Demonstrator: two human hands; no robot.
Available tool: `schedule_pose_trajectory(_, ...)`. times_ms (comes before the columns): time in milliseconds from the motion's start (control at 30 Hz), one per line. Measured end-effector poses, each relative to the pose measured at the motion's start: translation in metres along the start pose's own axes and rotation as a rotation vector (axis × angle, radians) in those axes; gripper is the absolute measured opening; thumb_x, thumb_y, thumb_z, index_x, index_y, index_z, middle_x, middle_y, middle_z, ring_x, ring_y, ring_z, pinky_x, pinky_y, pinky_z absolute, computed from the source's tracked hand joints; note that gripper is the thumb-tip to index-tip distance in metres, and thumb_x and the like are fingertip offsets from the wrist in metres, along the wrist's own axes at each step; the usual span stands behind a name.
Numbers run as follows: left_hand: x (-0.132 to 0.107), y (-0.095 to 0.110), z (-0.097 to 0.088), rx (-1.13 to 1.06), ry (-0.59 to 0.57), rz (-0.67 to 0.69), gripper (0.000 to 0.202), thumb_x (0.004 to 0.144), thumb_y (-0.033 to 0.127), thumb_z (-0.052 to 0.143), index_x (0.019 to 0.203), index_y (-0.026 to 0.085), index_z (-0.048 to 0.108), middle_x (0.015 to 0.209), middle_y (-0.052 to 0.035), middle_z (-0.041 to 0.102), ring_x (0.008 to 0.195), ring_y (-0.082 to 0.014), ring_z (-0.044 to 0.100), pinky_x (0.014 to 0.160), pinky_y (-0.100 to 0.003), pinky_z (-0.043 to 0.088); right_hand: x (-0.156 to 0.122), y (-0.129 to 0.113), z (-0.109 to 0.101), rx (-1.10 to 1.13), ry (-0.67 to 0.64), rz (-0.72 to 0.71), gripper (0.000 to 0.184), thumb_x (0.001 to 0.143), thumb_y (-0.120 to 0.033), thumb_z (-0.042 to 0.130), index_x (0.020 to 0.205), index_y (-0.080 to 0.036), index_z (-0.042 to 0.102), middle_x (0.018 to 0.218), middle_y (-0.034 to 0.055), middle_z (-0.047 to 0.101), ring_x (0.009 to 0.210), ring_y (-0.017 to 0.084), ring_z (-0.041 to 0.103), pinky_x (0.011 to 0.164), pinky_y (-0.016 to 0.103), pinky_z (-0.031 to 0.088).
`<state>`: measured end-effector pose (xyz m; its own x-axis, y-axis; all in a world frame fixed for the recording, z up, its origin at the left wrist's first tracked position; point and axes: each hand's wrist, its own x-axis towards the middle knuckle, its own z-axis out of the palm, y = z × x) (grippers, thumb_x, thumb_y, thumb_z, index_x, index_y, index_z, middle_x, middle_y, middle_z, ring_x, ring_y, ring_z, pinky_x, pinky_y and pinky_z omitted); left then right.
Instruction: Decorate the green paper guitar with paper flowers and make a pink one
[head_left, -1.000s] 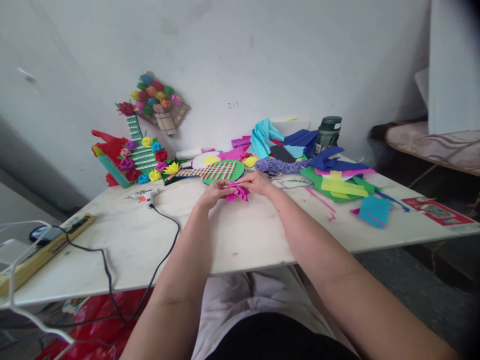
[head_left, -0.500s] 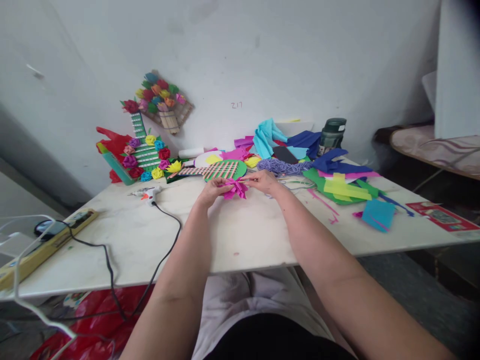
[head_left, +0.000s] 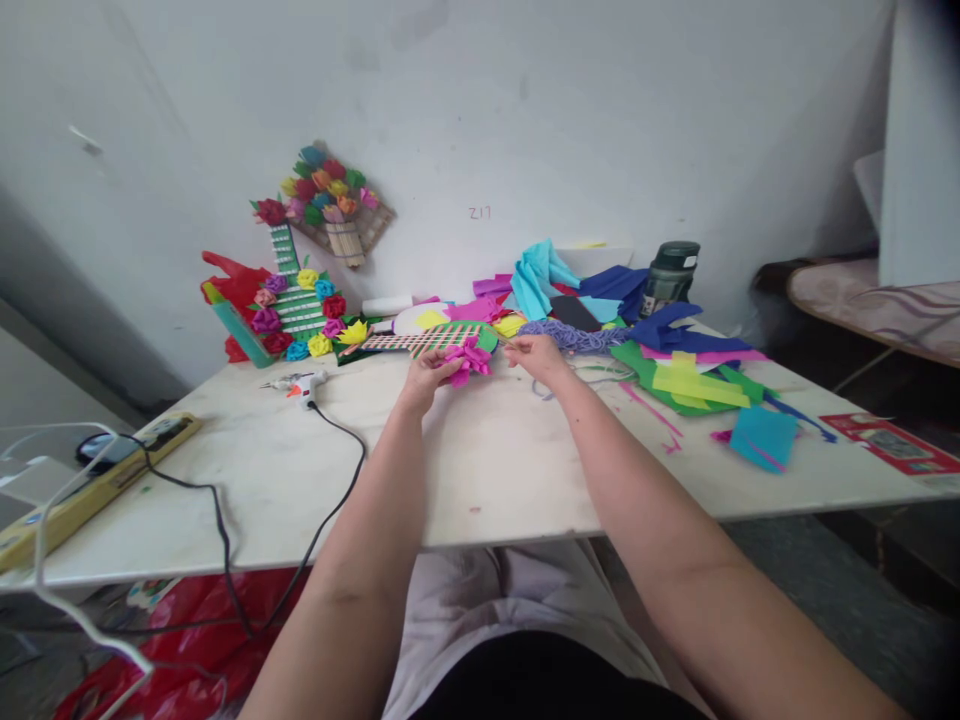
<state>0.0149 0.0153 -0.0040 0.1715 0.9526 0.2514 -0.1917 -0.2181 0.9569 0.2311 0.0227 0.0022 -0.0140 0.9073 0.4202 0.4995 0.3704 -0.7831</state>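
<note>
My left hand is closed in a pinch on a magenta paper flower with ruffled petals, held just above the table. A short gap to the right separates the flower from my right hand. Its thumb and fingers are pinched together on something thin that I cannot make out. Just behind both hands lies a green guitar-shaped cutout covered with a lattice of pale, pinkish strips. A bundle of purple yarn is close behind my right hand.
A white glue gun with a black cord rests on the table at left. Behind it stands a green model with paper roses. Coloured paper sheets and a dark bottle are at right. A yellow power strip lies front left.
My right hand has moved away from the magenta flower, opening a gap between them. The flower is turned so that more of its petals show. The whole view has shifted slightly.
</note>
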Motion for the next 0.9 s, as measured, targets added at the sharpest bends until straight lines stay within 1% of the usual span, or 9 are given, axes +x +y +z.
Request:
schedule_pose_trajectory(100, 0.001, -0.002, 0.004, -0.056, 0.011, 0.03, 0.035, 0.056, 0.033, 0.079, 0.083, 0.014, 0.069, 0.078, -0.0051, 0.07, 0.071, -0.0158, 0.064, 0.072, -0.03, 0.05, -0.004, -0.01, 0.003, 0.049, -0.032, -0.001, 0.024, 0.069, -0.034, 0.06, 0.054, -0.016, 0.064, 0.056, 0.0007, 0.062, 0.061, 0.013, 0.055, 0.059, 0.024, 0.04)
schedule_pose_trajectory(167, 0.002, -0.004, 0.007, -0.096, 0.026, 0.052, 0.034, 0.058, 0.034, 0.078, 0.084, 0.014, 0.069, 0.081, -0.0055, 0.07, 0.076, -0.0172, 0.064, 0.077, -0.032, 0.049, -0.008, -0.017, 0.004, 0.078, -0.057, 0.016, 0.029, 0.07, -0.038, 0.06, 0.051, -0.015, 0.062, 0.055, 0.0004, 0.061, 0.06, 0.012, 0.053, 0.058, 0.023, 0.038)
schedule_pose_trajectory(267, 0.004, -0.006, 0.009, -0.133, 0.039, 0.075, 0.033, 0.06, 0.034, 0.077, 0.086, 0.015, 0.068, 0.086, -0.0053, 0.07, 0.084, -0.0182, 0.064, 0.082, -0.032, 0.048, -0.01, -0.023, 0.006, 0.096, -0.087, 0.051, 0.027, 0.07, -0.035, 0.06, 0.052, -0.015, 0.06, 0.053, -0.0001, 0.061, 0.056, 0.012, 0.051, 0.058, 0.024, 0.037)
schedule_pose_trajectory(333, 0.005, -0.008, 0.01, -0.141, 0.04, 0.084, 0.032, 0.062, 0.035, 0.075, 0.087, 0.016, 0.068, 0.089, -0.0048, 0.069, 0.087, -0.0182, 0.063, 0.085, -0.032, 0.047, -0.01, -0.023, 0.008, 0.12, -0.07, 0.072, 0.019, 0.071, -0.029, 0.06, 0.059, -0.015, 0.062, 0.052, -0.0005, 0.061, 0.057, 0.012, 0.052, 0.06, 0.024, 0.039)
schedule_pose_trajectory(400, 0.007, -0.01, 0.011, -0.14, 0.034, 0.091, 0.032, 0.065, 0.037, 0.072, 0.09, 0.018, 0.066, 0.092, -0.0044, 0.068, 0.09, -0.0183, 0.062, 0.087, -0.033, 0.046, -0.008, -0.022, 0.009, 0.168, -0.037, 0.097, 0.012, 0.071, -0.023, 0.059, 0.075, -0.013, 0.065, 0.052, -0.0014, 0.061, 0.058, 0.012, 0.055, 0.061, 0.023, 0.04)
schedule_pose_trajectory(500, 0.008, -0.013, 0.012, -0.119, 0.007, 0.081, 0.033, 0.069, 0.039, 0.069, 0.095, 0.019, 0.064, 0.099, -0.0042, 0.066, 0.097, -0.0195, 0.06, 0.089, -0.035, 0.044, -0.005, -0.018, 0.011, 0.226, -0.001, 0.114, 0.031, 0.071, -0.019, 0.06, 0.102, -0.014, 0.062, 0.056, -0.0018, 0.064, 0.059, 0.013, 0.058, 0.062, 0.024, 0.043)
schedule_pose_trajectory(567, 0.007, -0.015, 0.014, -0.1, -0.03, 0.074, 0.035, 0.071, 0.04, 0.066, 0.1, 0.02, 0.063, 0.104, -0.0046, 0.064, 0.101, -0.0203, 0.058, 0.091, -0.036, 0.043, -0.003, -0.014, 0.012, 0.233, 0.009, 0.1, 0.036, 0.072, -0.021, 0.06, 0.107, -0.015, 0.061, 0.061, -0.0006, 0.067, 0.062, 0.013, 0.061, 0.064, 0.026, 0.046)
schedule_pose_trajectory(733, 0.005, -0.016, 0.019, -0.08, -0.112, 0.054, 0.042, 0.073, 0.043, 0.065, 0.107, 0.02, 0.06, 0.114, -0.007, 0.061, 0.109, -0.022, 0.055, 0.092, -0.036, 0.043, 0.004, -0.001, 0.014, 0.198, 0.075, 0.034, 0.024, 0.072, -0.02, 0.059, 0.095, -0.014, 0.065, 0.078, 0.0051, 0.071, 0.081, 0.017, 0.066, 0.078, 0.029, 0.048)
schedule_pose_trajectory(900, 0.002, -0.013, 0.023, -0.083, -0.081, 0.021, 0.045, 0.068, 0.045, 0.069, 0.103, 0.018, 0.061, 0.107, -0.0075, 0.063, 0.104, -0.0219, 0.058, 0.087, -0.033, 0.046, 0.008, 0.006, 0.012, 0.057, 0.174, -0.002, 0.019, 0.073, -0.025, 0.056, 0.086, -0.016, 0.068, 0.082, 0.005, 0.07, 0.08, 0.019, 0.065, 0.075, 0.031, 0.049)
